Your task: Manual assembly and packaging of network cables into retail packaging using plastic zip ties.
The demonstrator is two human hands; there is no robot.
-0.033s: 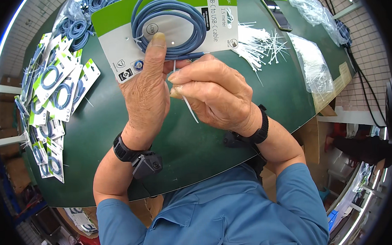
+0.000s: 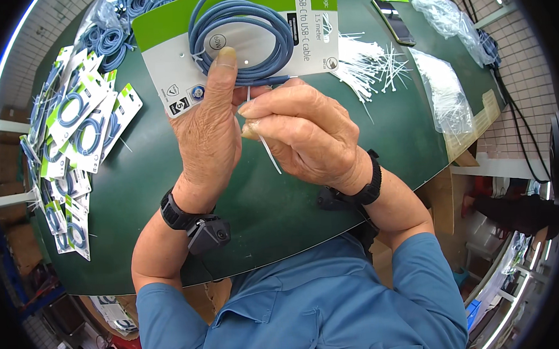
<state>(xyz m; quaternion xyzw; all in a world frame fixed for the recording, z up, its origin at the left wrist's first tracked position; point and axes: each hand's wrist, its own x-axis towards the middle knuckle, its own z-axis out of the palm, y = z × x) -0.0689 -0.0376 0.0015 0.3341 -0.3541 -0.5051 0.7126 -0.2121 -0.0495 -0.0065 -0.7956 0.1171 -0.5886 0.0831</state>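
Observation:
My left hand (image 2: 209,127) grips a green-and-white packaging card (image 2: 163,80) at its lower edge. Its thumb presses on a coiled blue cable (image 2: 259,70) lying against the card's face. Just below the coil, my right hand (image 2: 318,132) pinches a thin white cable tie (image 2: 269,155) between thumb and fingers. One end of the tie hangs down under the pinch; the upper part runs up to the card's lower edge, beside the left thumb. The left fingers are mostly hidden behind the card, and so is how the tie passes there.
Several carded blue cables (image 2: 89,136) are heaped on the green table (image 2: 263,234) at the left. Loose cable coils (image 2: 108,41) lie behind them. At the right are loose white cable ties (image 2: 359,65), a bag of ties (image 2: 441,86), a phone (image 2: 393,23) and a clear plastic bag (image 2: 450,20).

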